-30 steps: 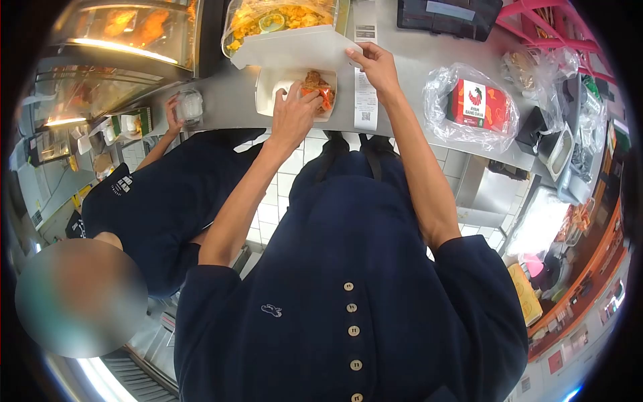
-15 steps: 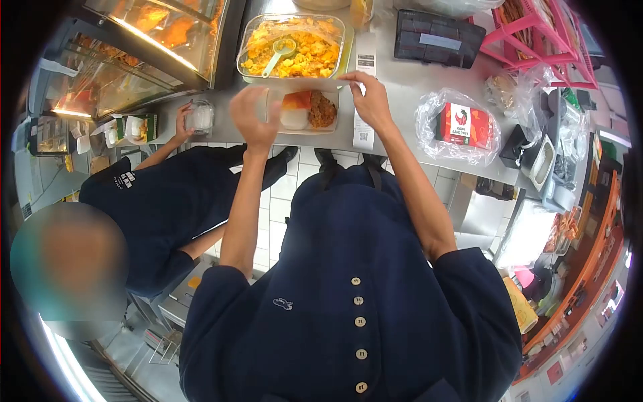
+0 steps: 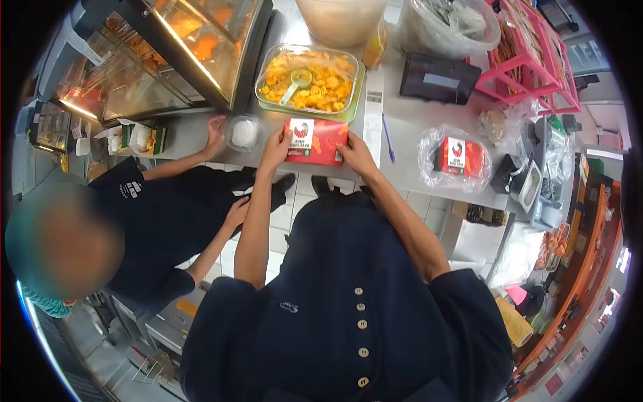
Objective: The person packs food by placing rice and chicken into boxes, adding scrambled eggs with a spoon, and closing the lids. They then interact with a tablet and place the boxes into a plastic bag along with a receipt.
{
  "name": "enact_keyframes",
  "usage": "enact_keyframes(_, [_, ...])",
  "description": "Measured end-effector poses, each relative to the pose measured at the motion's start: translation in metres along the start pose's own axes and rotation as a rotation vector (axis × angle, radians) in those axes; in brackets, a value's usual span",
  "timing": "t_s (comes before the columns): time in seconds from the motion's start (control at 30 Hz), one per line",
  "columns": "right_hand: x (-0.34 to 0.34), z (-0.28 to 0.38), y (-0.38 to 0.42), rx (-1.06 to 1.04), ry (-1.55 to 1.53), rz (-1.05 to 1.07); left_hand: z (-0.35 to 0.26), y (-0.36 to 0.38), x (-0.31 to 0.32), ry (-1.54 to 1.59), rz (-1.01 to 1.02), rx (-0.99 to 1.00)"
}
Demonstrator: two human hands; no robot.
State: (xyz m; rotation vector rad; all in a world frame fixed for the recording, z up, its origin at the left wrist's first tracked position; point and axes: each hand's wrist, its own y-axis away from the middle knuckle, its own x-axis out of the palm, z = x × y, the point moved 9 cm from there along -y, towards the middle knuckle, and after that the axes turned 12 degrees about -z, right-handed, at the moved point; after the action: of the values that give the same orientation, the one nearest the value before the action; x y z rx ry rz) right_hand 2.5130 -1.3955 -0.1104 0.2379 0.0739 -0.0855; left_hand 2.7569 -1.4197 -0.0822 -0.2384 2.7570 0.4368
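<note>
A red and white cardboard food box (image 3: 320, 142) sits at the counter's front edge, its printed lid down over the food. My left hand (image 3: 274, 153) grips its left side, fingers closed along the edge. On the opposite side, my right hand (image 3: 357, 155) holds the right edge with thumb on top. Just behind the box is a foil tray (image 3: 353, 90) of yellow food with a pale green ladle (image 3: 295, 88) lying in it. A paper receipt (image 3: 374, 110) and a blue pen (image 3: 388, 139) lie to the right.
A co-worker's hand (image 3: 214, 137) is beside a clear tub of rice (image 3: 242, 132) on the left, below a heated glass display case (image 3: 194, 53). Rightward are a plastic-wrapped red box (image 3: 461, 157), a black case (image 3: 439, 78) and a pink rack (image 3: 522, 74).
The box's lid, raised before, has come down over the rice and meat. My left hand has moved from above the box to its left edge. The co-worker's hand has come off the tub.
</note>
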Motion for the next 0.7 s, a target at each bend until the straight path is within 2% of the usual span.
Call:
enact_keyframes(0.1, [-0.028, 0.034, 0.0, 0.238, 0.162, -0.066, -0.011, -0.002, -0.022, -0.036, 0.077, -0.16])
enact_keyframes(0.17, [-0.037, 0.049, -0.001, 0.374, 0.165, -0.08, -0.032, 0.007, -0.035, -0.113, 0.059, -0.276])
enact_keyframes(0.27, [-0.039, 0.053, 0.0, 0.483, 0.178, -0.075, -0.012, -0.002, -0.036, -0.096, 0.123, -0.255])
enact_keyframes(0.37, [-0.039, 0.035, -0.007, 0.308, 0.328, -0.047, -0.007, -0.001, -0.031, -0.057, 0.16, -0.21])
enact_keyframes(0.4, [-0.039, 0.029, -0.01, 0.171, 0.329, -0.093, -0.007, 0.001, -0.028, -0.047, 0.168, -0.187])
enact_keyframes(0.5, [-0.037, 0.031, 0.005, 0.187, 0.292, -0.103, 0.005, 0.0, -0.023, -0.018, 0.201, 0.003])
enact_keyframes(0.53, [-0.04, 0.032, 0.006, 0.114, 0.265, -0.162, 0.01, 0.002, -0.023, -0.069, 0.196, -0.023])
enact_keyframes(0.63, [-0.039, 0.028, 0.003, 0.024, 0.274, -0.158, 0.022, 0.007, -0.007, 0.028, 0.267, -0.083])
enact_keyframes(0.7, [-0.04, 0.024, 0.001, 0.075, 0.336, -0.079, 0.023, 0.004, -0.012, -0.085, 0.237, 0.002])
